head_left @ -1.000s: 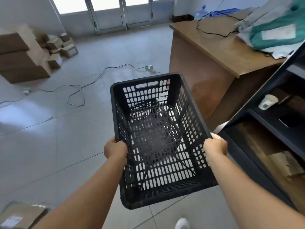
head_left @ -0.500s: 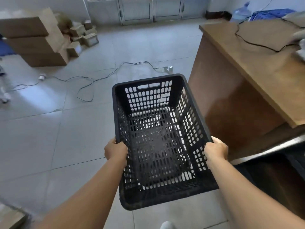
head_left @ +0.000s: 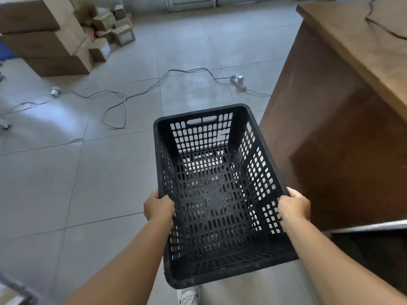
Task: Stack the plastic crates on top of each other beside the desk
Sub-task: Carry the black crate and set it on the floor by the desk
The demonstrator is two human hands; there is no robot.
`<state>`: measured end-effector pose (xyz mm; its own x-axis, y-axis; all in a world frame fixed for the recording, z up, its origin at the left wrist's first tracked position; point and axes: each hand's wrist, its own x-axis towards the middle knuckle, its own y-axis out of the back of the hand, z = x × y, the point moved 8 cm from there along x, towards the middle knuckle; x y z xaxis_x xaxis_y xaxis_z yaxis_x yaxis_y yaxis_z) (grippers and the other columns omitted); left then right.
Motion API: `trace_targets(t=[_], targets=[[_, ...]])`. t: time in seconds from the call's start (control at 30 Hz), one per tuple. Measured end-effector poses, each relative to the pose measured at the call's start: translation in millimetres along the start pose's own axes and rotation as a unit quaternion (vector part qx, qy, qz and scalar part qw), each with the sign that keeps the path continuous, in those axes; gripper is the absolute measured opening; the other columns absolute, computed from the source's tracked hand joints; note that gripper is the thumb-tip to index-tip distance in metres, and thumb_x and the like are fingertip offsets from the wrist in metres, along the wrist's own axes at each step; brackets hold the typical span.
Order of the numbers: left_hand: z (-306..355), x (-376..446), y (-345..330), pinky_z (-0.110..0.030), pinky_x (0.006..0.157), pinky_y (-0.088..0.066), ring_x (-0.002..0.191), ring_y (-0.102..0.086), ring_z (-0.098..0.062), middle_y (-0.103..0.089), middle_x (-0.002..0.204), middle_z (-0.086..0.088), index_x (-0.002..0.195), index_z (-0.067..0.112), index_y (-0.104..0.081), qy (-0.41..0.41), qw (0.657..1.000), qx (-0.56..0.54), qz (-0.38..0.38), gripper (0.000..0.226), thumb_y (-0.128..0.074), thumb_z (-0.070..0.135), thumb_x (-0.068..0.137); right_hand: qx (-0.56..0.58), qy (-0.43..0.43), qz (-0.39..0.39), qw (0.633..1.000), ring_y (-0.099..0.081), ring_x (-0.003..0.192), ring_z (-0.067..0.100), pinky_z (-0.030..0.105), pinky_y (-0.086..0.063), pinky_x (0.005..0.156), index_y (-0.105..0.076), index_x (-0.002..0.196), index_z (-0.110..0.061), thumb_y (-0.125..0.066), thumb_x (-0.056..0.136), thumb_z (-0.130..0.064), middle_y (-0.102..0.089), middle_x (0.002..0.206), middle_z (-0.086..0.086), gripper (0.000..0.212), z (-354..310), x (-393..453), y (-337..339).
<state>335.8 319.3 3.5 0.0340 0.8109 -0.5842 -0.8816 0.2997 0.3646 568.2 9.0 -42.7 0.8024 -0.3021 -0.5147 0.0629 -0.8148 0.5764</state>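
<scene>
I carry one empty black perforated plastic crate (head_left: 220,269) in front of me, above the tiled floor. My left hand (head_left: 158,205) grips its left rim and my right hand (head_left: 294,205) grips its right rim, both near the crate's near end. The brown wooden desk (head_left: 343,137) stands just to the right of the crate, its side panel close to the crate's right wall. No other crate shows in this view.
Grey cables (head_left: 123,100) and a power strip (head_left: 239,81) lie across the floor ahead. Stacked cardboard boxes (head_left: 44,38) fill the far left corner. A black cable (head_left: 383,27) lies on the desk top. A dark shelf unit (head_left: 374,249) sits at the lower right.
The view has turned left and tilted down: the desk has slid rightward, the shelf unit mostly left the frame, and the boxes came further in. Both hands kept their grip on the crate.
</scene>
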Motion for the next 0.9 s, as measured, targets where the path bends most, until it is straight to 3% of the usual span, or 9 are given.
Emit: trace_targets(t=[0.2, 0.37, 0.57, 0.67, 0.73, 0.8, 0.9], targets=[[-6, 17, -11, -0.031, 0.064, -0.042, 0.067, -0.048, -0.020, -0.058, 0.070, 0.004, 0.067, 0.029, -0.055, 0.015, 1.000, 0.026, 0.001, 0.041, -0.045, -0.004, 0.087, -0.003, -0.005, 0.011, 1.000, -0.068, 0.091, 0.028, 0.044, -0.052, 0.095, -0.072, 0.108, -0.029, -0.048, 0.078, -0.003, -0.075, 0.096, -0.004, 0.045, 4, 8, -11], [-5, 28, -21, -0.028, 0.058, -0.043, 0.061, -0.049, -0.016, -0.063, 0.077, 0.001, 0.092, 0.025, -0.063, 0.005, 1.000, 0.030, 0.001, 0.031, -0.048, -0.001, 0.089, -0.001, -0.008, 0.010, 1.000, -0.068, 0.090, 0.028, 0.045, -0.049, 0.097, -0.073, 0.105, -0.029, -0.050, 0.077, -0.004, -0.072, 0.086, -0.005, 0.044, -1, 13, -18], [-9, 35, -29, -0.029, 0.063, -0.049, 0.068, -0.055, -0.017, -0.067, 0.088, 0.000, 0.098, 0.027, -0.064, 0.002, 1.000, 0.029, 0.008, 0.032, -0.048, -0.001, 0.090, -0.002, -0.004, 0.003, 1.000, -0.068, 0.089, 0.028, 0.047, -0.049, 0.096, -0.073, 0.097, -0.033, -0.050, 0.073, -0.008, -0.075, 0.090, -0.005, 0.042, -9, 15, -24], [-14, 39, -29, -0.037, 0.080, -0.055, 0.080, -0.063, -0.023, -0.068, 0.090, -0.001, 0.087, 0.027, -0.063, 0.002, 0.999, 0.033, 0.008, 0.032, -0.049, -0.001, 0.090, -0.003, 0.000, 0.001, 1.000, -0.068, 0.088, 0.028, 0.048, -0.049, 0.095, -0.067, 0.088, -0.049, -0.047, 0.072, -0.013, -0.073, 0.092, -0.004, 0.044, -7, 12, -26], [-15, 39, -28, -0.042, 0.086, -0.056, 0.087, -0.066, -0.027, -0.068, 0.089, 0.000, 0.082, 0.029, -0.059, -0.006, 0.999, 0.049, 0.007, 0.032, -0.048, 0.000, 0.089, -0.016, 0.002, 0.007, 1.000, -0.068, 0.088, 0.029, 0.049, -0.051, 0.093, -0.048, 0.093, -0.066, -0.045, 0.068, -0.020, -0.072, 0.096, -0.003, 0.052, 10, 29, -32], [-15, 37, -27, -0.043, 0.087, -0.056, 0.087, -0.066, -0.027, -0.067, 0.089, 0.001, 0.088, 0.030, -0.060, -0.014, 0.998, 0.066, 0.000, 0.032, -0.046, 0.000, 0.090, -0.032, 0.012, 0.011, 0.999, -0.067, 0.089, 0.029, 0.049, -0.051, 0.092, -0.045, 0.097, -0.066, -0.044, 0.068, -0.024, -0.071, 0.097, -0.003, 0.052, 23, 44, -39], [-15, 30, -28, -0.039, 0.084, -0.056, 0.086, -0.063, -0.024, -0.064, 0.090, 0.006, 0.113, 0.030, -0.060, -0.031, 0.994, 0.098, -0.025, 0.044, -0.041, -0.003, 0.090, -0.070, 0.028, 0.002, 0.997, -0.064, 0.096, 0.028, 0.047, -0.052, 0.092, -0.059, 0.106, -0.052, -0.047, 0.074, -0.022, -0.068, 0.108, -0.003, 0.046, 11, 28, -29]])
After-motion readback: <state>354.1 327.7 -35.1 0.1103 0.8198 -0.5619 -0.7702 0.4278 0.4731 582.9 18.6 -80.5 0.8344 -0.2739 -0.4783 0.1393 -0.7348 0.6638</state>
